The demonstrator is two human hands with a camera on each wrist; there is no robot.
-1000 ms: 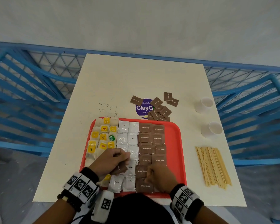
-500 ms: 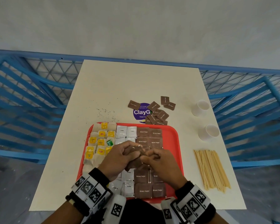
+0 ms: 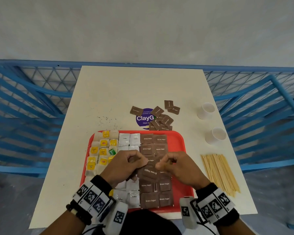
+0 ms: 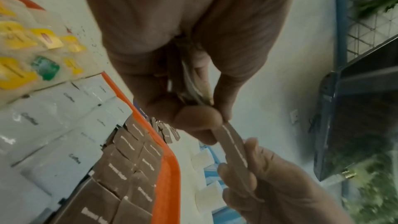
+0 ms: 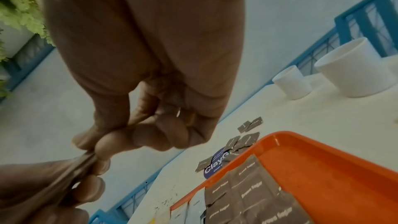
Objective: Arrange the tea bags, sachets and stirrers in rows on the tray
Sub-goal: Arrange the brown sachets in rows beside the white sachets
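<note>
Hands over tray (image 3: 180, 141)
We pinch one brown sachet (image 3: 150, 172) with our left hand (image 3: 126, 165) and right hand (image 3: 180, 168).

Red-orange tray (image 3: 176, 141) on cream table (image 3: 126, 92). Brown sugar sachets (image 3: 147, 139) with white lettering; white coffee sachets (image 3: 124, 139) with dark print. Tea bags (image 3: 103, 152) pale with yellow tags, one green tag (image 3: 112, 152). Tan wooden stirrers (image 3: 219, 173). White cups (image 3: 216, 135). Purple round sticker (image 3: 143, 118), white text. Blue railing (image 3: 24, 92). Black-and-white checker-marker wristbands (image 3: 92, 197).

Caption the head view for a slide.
Both hands pinch brown sugar sachets above the tray.
</note>
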